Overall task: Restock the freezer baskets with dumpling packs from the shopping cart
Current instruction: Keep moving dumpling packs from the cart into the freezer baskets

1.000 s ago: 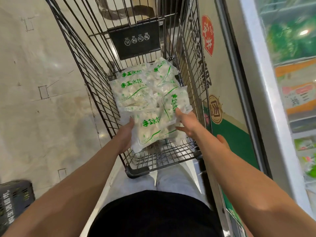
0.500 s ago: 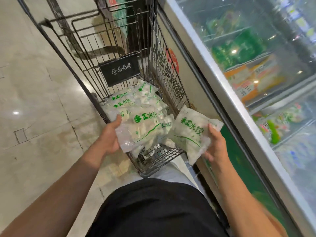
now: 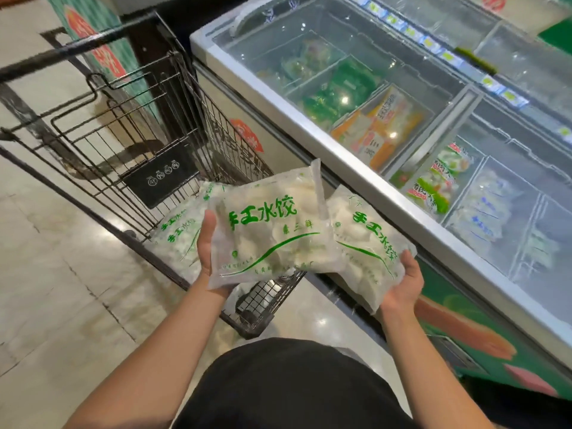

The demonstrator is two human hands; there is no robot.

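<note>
My way into the freezer (image 3: 309, 125) looks blocked: glass lids (image 3: 510, 193) seem to cover its baskets, though I cannot tell if any pane is slid open. Its raised front rim (image 3: 365, 181) stands between my hands and the lids. The cart (image 3: 130, 140) hugs the freezer's near-left corner; its top is open, wire walls fencing each side.

The left-hand dumpling pack (image 3: 272, 230) is covering the left hand's (image 3: 206, 243) fingers and overlapping the right-hand pack (image 3: 368, 243). Frosted glass is blurring the freezer baskets (image 3: 495, 218); their labels are proving unreadable. The cart's (image 3: 123, 125) far end is running past the frame edge.
</note>
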